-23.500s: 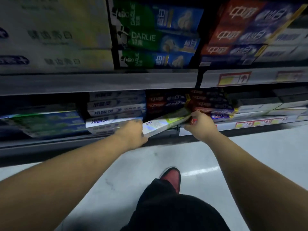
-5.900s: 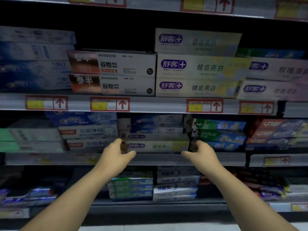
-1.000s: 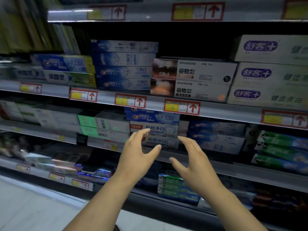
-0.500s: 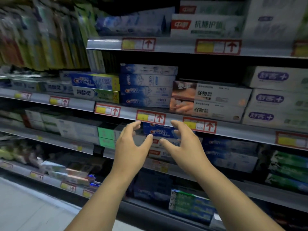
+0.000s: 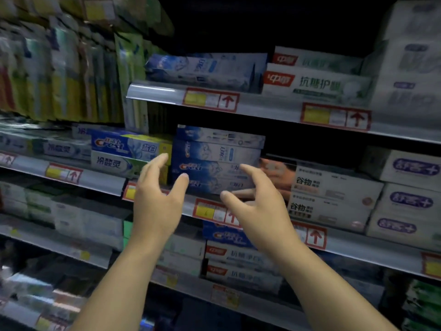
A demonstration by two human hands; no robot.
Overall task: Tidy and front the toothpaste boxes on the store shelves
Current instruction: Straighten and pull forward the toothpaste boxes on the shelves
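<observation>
Stack of four blue Crest toothpaste boxes sits mid-frame on the middle shelf, long sides facing out, edges roughly flush. The left hand is up at the stack's left end, fingers spread, thumb wide, gripping nothing. The right hand is in front of the stack's right half, fingers spread w/ a slight curl, also gripping nothing; can't tell if either hand touches the boxes. A red-framed price tag shows on the shelf rail btwn the two hands. Just left of the stack: a Crest box w/ yellow end on top of a white-green box. Right of it: two white grain-print boxes, then white boxes w/ purple logos. One shelf up: white-green boxes w/ red logos. Hanging packs at upper left are blurred.
</observation>
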